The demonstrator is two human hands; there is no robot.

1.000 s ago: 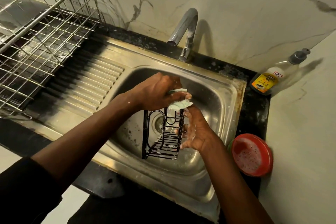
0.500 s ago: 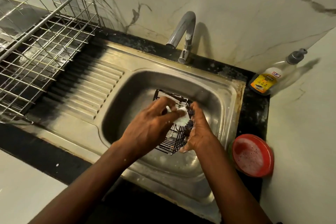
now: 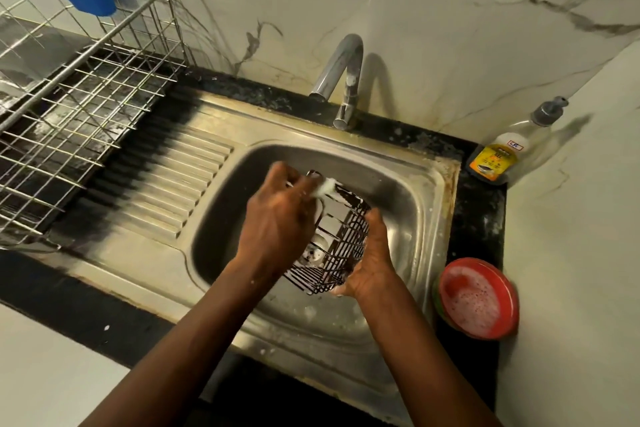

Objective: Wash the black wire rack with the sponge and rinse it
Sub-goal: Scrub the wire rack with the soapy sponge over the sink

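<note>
While the rack (image 3: pixel 341 246) hangs tilted above the drain in the sink (image 3: pixel 429 218), the right hand (image 3: pixel 369 267) clasps its side nearest the red bowl (image 3: pixel 479 298), and the left hand (image 3: pixel 277 222) pinches the sponge (image 3: pixel 325 188) against the rim nearest the tap (image 3: pixel 341 80). Thin wire looks light and stiff, but soapy, so likely slippery; the frame edge seems the surest hold. The sponge looks soft and squashy. Counted: one rack, one sponge, one tap, one soap bottle (image 3: pixel 502 152), one red bowl of suds beside the sink.
</note>
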